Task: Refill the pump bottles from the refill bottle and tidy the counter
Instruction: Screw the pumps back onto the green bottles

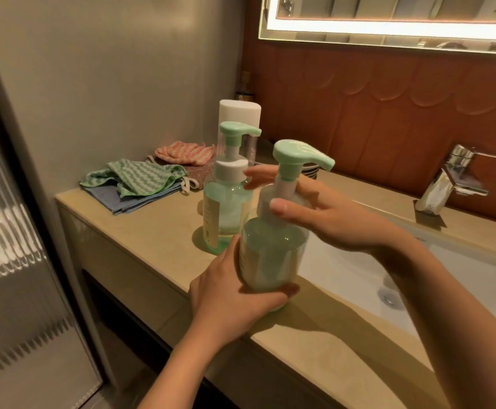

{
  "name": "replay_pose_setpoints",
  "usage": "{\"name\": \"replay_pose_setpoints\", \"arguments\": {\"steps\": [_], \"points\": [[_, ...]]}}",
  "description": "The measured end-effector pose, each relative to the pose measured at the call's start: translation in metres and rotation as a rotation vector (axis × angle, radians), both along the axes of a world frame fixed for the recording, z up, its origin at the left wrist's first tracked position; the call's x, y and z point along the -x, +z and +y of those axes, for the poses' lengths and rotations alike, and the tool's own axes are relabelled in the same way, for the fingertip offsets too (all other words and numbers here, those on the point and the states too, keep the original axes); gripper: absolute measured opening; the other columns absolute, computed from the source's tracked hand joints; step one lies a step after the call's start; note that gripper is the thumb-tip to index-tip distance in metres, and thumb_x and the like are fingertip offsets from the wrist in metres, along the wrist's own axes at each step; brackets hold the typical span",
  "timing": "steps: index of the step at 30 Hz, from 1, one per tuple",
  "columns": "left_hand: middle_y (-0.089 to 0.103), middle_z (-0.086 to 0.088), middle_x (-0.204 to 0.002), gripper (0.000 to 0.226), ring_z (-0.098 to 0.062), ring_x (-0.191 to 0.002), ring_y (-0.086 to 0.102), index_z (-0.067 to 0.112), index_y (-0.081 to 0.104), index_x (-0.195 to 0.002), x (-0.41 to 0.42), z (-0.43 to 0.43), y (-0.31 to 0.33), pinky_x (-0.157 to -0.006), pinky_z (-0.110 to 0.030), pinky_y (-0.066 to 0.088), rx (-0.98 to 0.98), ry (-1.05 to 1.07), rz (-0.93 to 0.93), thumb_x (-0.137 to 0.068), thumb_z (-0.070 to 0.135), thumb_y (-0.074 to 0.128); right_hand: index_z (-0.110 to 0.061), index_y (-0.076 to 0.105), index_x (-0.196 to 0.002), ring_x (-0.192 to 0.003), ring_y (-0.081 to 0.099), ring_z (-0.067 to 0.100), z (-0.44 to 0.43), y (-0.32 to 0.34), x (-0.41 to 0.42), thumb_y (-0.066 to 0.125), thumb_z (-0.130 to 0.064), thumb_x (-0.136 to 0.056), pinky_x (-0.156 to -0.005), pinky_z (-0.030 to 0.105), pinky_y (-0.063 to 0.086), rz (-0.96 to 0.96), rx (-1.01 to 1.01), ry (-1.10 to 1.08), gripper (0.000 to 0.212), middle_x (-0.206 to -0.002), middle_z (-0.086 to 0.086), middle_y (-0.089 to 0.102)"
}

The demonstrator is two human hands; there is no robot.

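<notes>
A beige tabletop (140, 231) runs along the wall, with a white sink (344, 270) sunk into its right part. At the back left lies a heap of folded cloths (140, 178) in green, blue and pink. A tall white bottle (239, 113) stands behind them by the wall. In front of it the far pump bottle (226, 208) stands upright, part full of pale green liquid. The near pump bottle (270, 252) is at the front edge, just left of the sink, slightly tilted. The left grip (232, 290), a bare hand, curls around its base. The right grip (329, 214) wraps its white collar, thumb in front. A chrome tap (447, 184) sits behind the sink.
</notes>
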State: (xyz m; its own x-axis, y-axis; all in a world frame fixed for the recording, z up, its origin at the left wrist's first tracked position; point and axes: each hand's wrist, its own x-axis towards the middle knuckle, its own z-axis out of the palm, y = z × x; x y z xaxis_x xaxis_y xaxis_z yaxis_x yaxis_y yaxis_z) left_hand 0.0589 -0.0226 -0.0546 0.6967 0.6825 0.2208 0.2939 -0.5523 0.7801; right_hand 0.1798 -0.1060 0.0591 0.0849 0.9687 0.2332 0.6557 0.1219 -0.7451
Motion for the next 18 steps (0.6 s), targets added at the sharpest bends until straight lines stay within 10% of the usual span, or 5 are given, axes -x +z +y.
{"name": "replay_pose_setpoints", "arguments": {"steps": [4,9,18], "points": [[0.056,0.018,-0.115,0.099,-0.012,-0.109,0.053,0.047,0.033,-0.125,-0.001,-0.001,0.001,-0.092,-0.033,0.042,-0.007,0.009,0.024,-0.034,0.082,0.051,-0.050,0.036,-0.121,-0.118,0.039,-0.020,-0.009,0.004,-0.006,0.047,-0.027,-0.084,-0.092,0.003,0.037,0.171,0.098,0.097,0.046,-0.127,-0.039,0.039],[0.056,0.018,-0.116,0.099,-0.012,-0.109,0.053,0.044,0.036,-0.124,-0.001,0.000,-0.001,-0.094,-0.035,0.041,0.007,0.010,0.021,-0.033,0.081,0.048,-0.024,0.058,-0.120,-0.120,0.052,0.001,-0.006,0.007,-0.011,0.062,-0.018,-0.081,-0.095,0.016,0.043,0.128,0.024,0.036,0.040,-0.125,-0.013,0.060],[0.057,0.019,-0.116,0.097,-0.012,-0.110,0.053,0.050,0.033,-0.126,0.000,0.000,-0.001,-0.092,-0.032,0.040,0.015,0.008,-0.013,-0.035,0.080,0.051,-0.049,0.048,-0.085,-0.095,0.051,-0.004,0.009,0.002,0.007,0.071,-0.061,-0.050,-0.077,0.018,0.043,-0.247,-0.215,-0.353,0.043,-0.098,-0.023,0.053]]}}
